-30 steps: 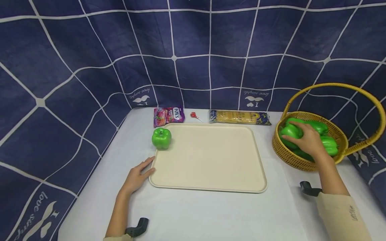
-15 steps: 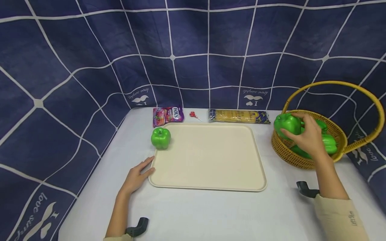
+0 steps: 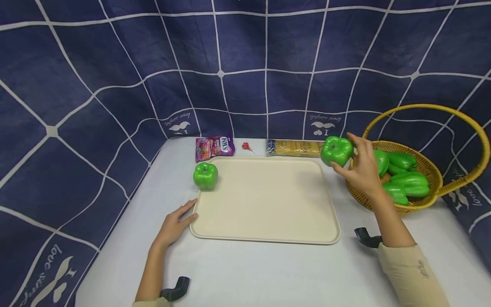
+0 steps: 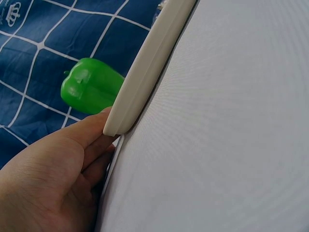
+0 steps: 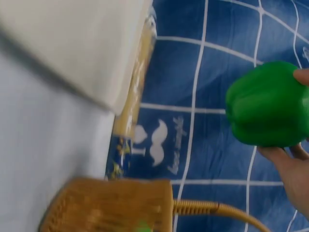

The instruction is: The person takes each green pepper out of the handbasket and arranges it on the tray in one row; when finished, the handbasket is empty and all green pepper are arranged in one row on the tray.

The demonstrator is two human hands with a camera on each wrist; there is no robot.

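Held between thumb and fingers of my right hand (image 3: 362,168) is a green bell pepper (image 3: 336,151), raised above the gap between tray and basket. The right wrist view shows that bell pepper (image 5: 268,104) clear of the basket. My left hand (image 3: 172,226) rests at the left edge of the cream tray (image 3: 264,200), fingers nearly straight; in the left wrist view its fingertips touch the tray rim (image 4: 149,67). Another green bell pepper (image 3: 205,176) stands in the tray's far left corner. Several green peppers (image 3: 410,183) lie in the wicker basket (image 3: 368,200).
Behind the tray lie a purple candy bag (image 3: 215,147), a small red item with a thin white stick (image 3: 247,147), and a yellow pasta-like packet (image 3: 295,148). The basket's tall handle (image 3: 433,105) arches at the right. A blue checked cloth (image 3: 245,55) hangs behind the white table.
My right hand has lifted the bell pepper out of the basket and carried it left towards the tray's far right corner. My left hand stays in place.
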